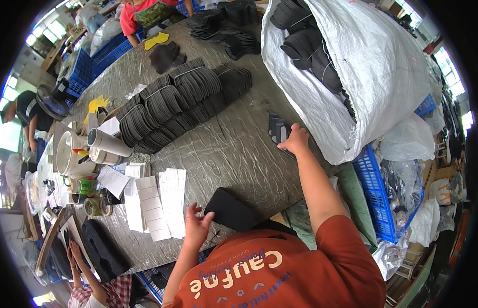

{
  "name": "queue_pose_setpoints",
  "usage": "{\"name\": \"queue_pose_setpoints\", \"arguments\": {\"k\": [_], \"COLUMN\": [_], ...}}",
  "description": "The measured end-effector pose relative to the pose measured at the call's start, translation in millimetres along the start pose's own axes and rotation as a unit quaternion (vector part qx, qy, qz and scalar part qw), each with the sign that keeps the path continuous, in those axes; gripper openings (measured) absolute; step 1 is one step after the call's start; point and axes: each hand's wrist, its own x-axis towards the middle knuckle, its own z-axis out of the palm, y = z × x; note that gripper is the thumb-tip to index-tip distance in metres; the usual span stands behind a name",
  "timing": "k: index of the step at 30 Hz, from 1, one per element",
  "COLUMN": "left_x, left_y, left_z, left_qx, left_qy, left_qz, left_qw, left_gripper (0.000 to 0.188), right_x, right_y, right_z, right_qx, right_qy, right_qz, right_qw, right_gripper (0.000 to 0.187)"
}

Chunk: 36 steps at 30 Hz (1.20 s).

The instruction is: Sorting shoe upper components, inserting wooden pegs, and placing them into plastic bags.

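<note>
A flat black fabric piece (231, 209) with rounded corners lies at the table's near edge, right in front of my body. Beside its left side is my left hand (198, 224), fingers apart and curved, the thumb at the piece's edge. My right arm stretches forward across the table. At its end my right hand (295, 138) has its fingers closed on the near side of a small fanned stack of black cut pieces (276, 126). Part of that stack is hidden under the fingers.
Long bundled rows of black pieces (169, 100) lie on the table (228, 154). A white woven sack (372, 66) with more bundles stands at right. White paper sheets (172, 200), a grey cup (109, 142) and a bucket (72, 151) sit left. Other people work around the table.
</note>
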Motion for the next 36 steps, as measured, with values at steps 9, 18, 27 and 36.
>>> {"name": "queue_pose_setpoints", "arguments": {"k": [9,18,27,36], "left_x": [10.4,95.8,49.7,42.2], "left_y": [4.4,48.1,93.1,39.0], "left_z": [41.8,33.8,50.3,15.4], "left_qx": [-0.338,-0.360,-0.003,-0.287], "left_qy": [-0.090,0.071,-0.105,-0.138], "left_qz": [-0.225,-0.105,0.126,0.001], "left_qw": [0.910,0.924,0.987,0.948], "left_gripper": [0.082,0.077,0.028,0.016], "right_x": [-10.1,-85.7,-164.0,-161.9], "right_y": [13.2,-9.7,-48.8,-48.9], "right_z": [30.8,27.2,22.8,20.9], "right_qx": [0.188,0.809,0.844,0.791], "right_qy": [0.042,-0.220,-0.274,-0.448], "right_qz": [-0.068,0.007,0.002,-0.044], "right_qw": [0.979,0.545,0.461,0.414], "right_gripper": [0.065,0.033,0.039,0.045]}}
